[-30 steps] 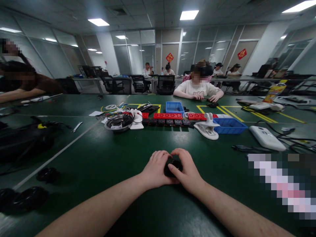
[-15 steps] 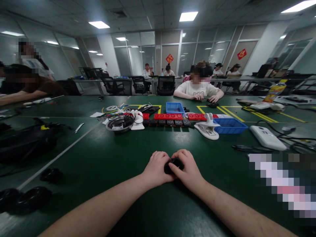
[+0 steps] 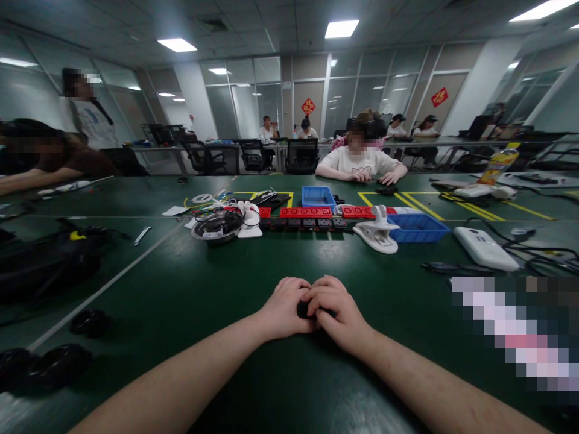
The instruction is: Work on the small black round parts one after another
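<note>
In front of me, low over the green table, my left hand is closed around the side of a small black round part. My right hand curls over the same part from the right, its fingers bent across the top and overlapping the left fingertips. Most of the part is covered by my fingers, so its exact kind cannot be made out. Larger black ring-shaped pieces lie at the lower left, with a smaller black piece just behind them.
Ahead stand a metal bowl of cables, a red and black socket row, a white clip stand and a blue bin. A white device lies right, a black bag left. Across the table sits a co-worker.
My right hand has shifted its grip: its fingers now fold over the top of the black part, hiding more of it. My left hand stays around it.
</note>
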Demonstrator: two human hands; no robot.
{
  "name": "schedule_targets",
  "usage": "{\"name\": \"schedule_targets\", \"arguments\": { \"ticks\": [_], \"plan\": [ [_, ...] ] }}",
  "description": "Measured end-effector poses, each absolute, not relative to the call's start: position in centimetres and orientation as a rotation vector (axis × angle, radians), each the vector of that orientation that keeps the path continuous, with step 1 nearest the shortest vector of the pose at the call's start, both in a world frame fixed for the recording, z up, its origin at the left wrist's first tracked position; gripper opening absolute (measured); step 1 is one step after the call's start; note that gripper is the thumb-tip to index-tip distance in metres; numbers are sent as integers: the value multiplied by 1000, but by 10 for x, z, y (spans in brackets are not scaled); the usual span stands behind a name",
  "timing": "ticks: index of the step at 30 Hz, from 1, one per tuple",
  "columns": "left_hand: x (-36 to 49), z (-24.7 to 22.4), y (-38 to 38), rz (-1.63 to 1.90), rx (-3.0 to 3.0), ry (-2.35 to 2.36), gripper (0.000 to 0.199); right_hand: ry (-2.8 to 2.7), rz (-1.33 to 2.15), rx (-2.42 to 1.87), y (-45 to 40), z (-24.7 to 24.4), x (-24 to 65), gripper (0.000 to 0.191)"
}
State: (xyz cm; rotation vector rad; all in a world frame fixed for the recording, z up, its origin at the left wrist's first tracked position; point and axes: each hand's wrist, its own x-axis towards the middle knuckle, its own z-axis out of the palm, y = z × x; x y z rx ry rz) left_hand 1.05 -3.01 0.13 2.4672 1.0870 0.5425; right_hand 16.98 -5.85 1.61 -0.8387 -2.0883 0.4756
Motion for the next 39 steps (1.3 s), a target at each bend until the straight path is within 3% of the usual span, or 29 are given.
{"name": "schedule_targets", "arguments": {
  "ticks": [7,18,29,39],
  "plan": [
    [13,1,-35,569,2441,1139,61,-1996,397,-976,-58,13,168,15],
    [14,1,-36,621,2454,1219,38,-1979,388,-1284,-50,5,166,15],
    [12,5,-34,602,2394,1105,41,-2008,455,-1060,-53,8,169,11],
    [10,-2,-28,593,2493,992,20,-2080,515,-745,-54,10,172,25]
  ]
}}
